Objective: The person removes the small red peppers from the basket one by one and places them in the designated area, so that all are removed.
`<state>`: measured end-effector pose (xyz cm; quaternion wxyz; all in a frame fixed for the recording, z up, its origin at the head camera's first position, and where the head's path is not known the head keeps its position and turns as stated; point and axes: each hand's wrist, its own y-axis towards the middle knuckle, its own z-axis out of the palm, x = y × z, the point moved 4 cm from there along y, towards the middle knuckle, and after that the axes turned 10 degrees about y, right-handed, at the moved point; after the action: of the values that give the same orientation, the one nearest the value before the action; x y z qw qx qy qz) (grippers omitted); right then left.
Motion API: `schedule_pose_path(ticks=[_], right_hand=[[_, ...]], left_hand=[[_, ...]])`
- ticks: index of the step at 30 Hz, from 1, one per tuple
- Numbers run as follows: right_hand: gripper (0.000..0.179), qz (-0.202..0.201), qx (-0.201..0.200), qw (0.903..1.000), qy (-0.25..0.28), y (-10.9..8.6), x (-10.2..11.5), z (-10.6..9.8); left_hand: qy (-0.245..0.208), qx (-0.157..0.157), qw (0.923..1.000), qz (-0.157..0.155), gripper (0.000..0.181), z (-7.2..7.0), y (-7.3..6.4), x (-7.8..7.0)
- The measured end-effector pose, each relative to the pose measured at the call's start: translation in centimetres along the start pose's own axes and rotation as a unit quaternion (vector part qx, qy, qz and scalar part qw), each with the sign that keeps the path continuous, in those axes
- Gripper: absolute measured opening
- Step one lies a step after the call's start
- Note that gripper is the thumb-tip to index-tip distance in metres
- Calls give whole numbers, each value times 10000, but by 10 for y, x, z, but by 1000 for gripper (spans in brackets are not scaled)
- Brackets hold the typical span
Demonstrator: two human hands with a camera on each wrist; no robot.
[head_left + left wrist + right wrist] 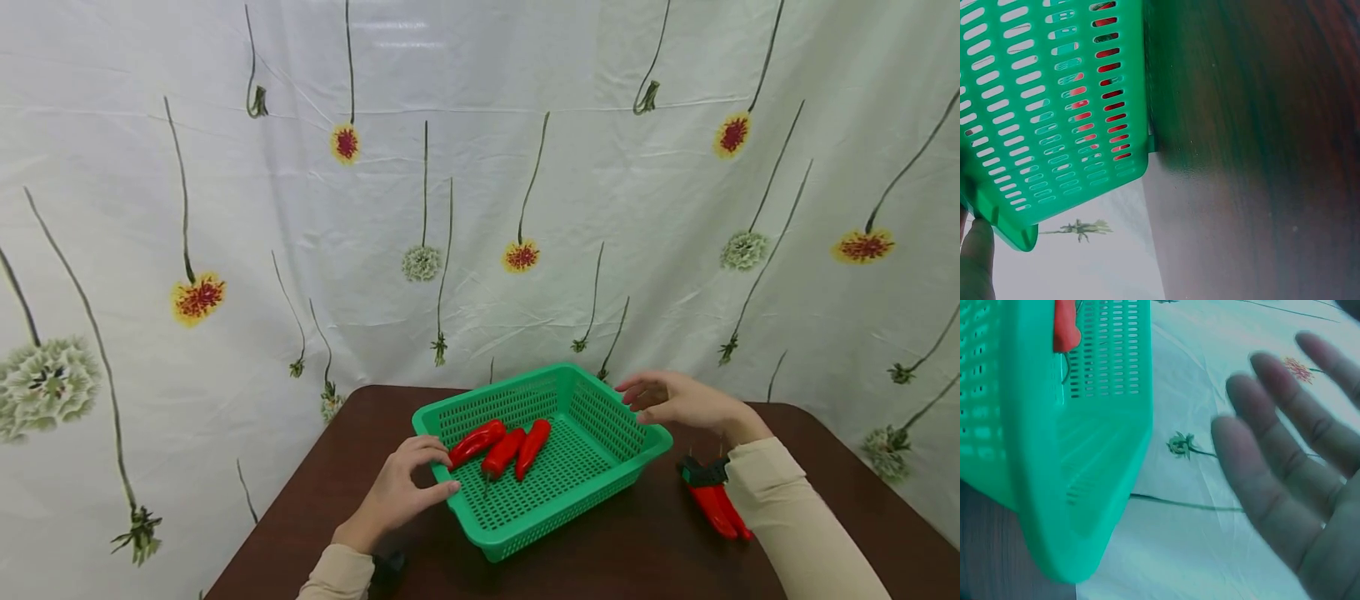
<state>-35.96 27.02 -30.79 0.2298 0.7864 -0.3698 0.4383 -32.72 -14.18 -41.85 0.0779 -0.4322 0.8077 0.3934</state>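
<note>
A green plastic basket (592,487) with slotted sides stands on the table. Inside, toward its left end, lie three red peppers (531,450). At the left rim is my left hand (401,487), its fingers and thumb curved over the edge and gripping it. One fingertip (977,250) shows against the rim in the left wrist view. My right hand (675,400) hovers by the basket's right end, fingers spread and holding nothing. A gap separates those fingers (1235,444) from the rim in the right wrist view.
More red peppers (716,510) lie on the dark brown table (585,567) to the right of the basket, partly hidden under my right wrist. Behind the table hangs a white cloth (480,317) printed with flowers.
</note>
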Motion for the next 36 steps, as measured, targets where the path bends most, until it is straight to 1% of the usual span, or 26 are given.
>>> schedule_pose_path(ticks=[4, 9, 11, 14, 18, 22, 27, 30, 36], right_hand=[[50, -130, 341, 9993, -70, 12, 6, 3], [49, -129, 486, 9984, -260, 29, 12, 8], [48, -80, 523, 9983, -261, 38, 14, 10], [47, -114, 613, 9975, -341, 52, 15, 13], [48, -186, 868, 9952, -407, 69, 15, 19], [50, -24, 1163, 9932, -98, 82, 11, 28], [48, 355, 1192, 9920, 237, 95, -1, 36], [46, 542, 1198, 9909, 285, 102, -8, 40], [45, 825, 1289, 9880, 189, 116, -17, 44]], left_hand=[[-31, 32, 10000, 3, 16, 0, 0, 0], [-54, 29, 10000, -16, 15, -1, 0, 1], [-57, 29, 10000, -26, 15, -1, 1, 1], [-73, 34, 10000, -40, 16, -1, 1, 1], [-101, 66, 9999, -87, 15, -1, 0, 1], [-94, 77, 9999, -109, 14, -1, 0, 1], [-78, 88, 9999, -120, 14, 0, -1, 3], [-77, 105, 9998, -132, 14, 1, -2, 3], [-67, 101, 9998, -125, 13, 1, -1, 2]])
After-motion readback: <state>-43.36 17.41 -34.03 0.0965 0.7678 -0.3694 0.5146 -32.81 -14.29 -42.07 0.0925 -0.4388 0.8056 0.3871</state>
